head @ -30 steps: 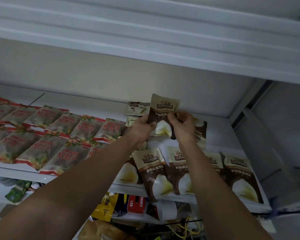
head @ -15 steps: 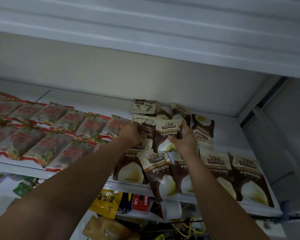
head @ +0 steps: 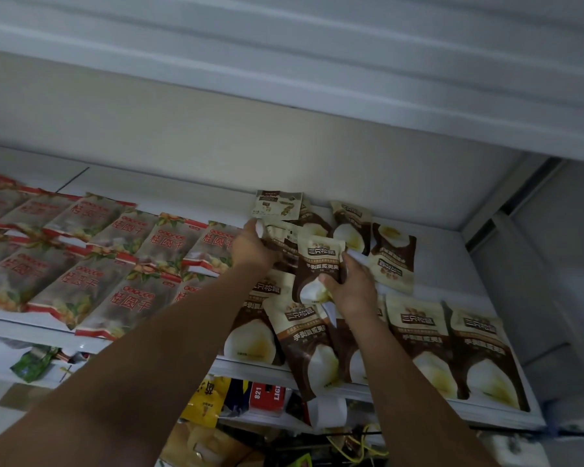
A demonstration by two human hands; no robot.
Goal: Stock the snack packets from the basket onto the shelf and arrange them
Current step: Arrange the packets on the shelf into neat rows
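On the left of the white shelf point(head: 452, 264), dried longan packets point(head: 81, 281) in red and clear wrap lie in overlapping rows. At centre, the left hand point(head: 252, 246) pinches the edge of a back-row packet point(head: 279, 239), thumb on top. Just right of it, the right hand point(head: 353, 288) grips a brown-and-cream macadamia packet point(head: 317, 261), thumb on its face and fingers curled round its right edge, tilted over the back row. Further right and nearer, front-row packets point(head: 418, 342) lie flat. One overhanging packet point(head: 305, 352) juts past the shelf lip beside the right forearm; a brush from that arm could tip it off. No basket is in view.
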